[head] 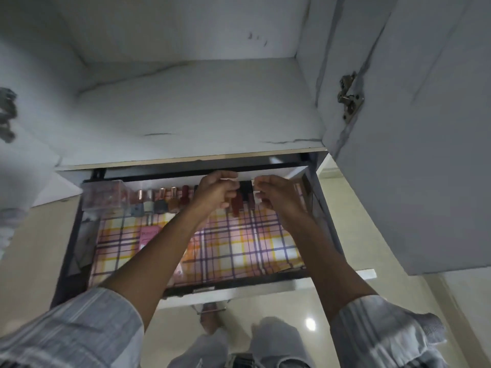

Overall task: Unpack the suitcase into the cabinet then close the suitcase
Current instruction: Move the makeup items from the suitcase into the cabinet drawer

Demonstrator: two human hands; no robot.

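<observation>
An open cabinet drawer (68, 235) is lined with pink, yellow and purple plaid paper (239, 243). A row of small nail polish bottles (159, 203) stands along its back. Both my hands reach over the drawer to that row. My left hand (215, 191) has curled fingers held apart, just above a dark red bottle (235, 207). My right hand (277, 193) is curled beside it, and something small and pale shows at its fingertips. I cannot tell whether it grips anything. A dark object (240, 361) at the bottom edge may be the suitcase.
A clear plastic box (102, 195) sits in the drawer's back left corner, a pink packet (150, 233) in front of it. Above is a bare white shelf (186, 115). The open cabinet door (425, 128) with its hinge (349, 98) hangs to the right. A tiled floor lies below.
</observation>
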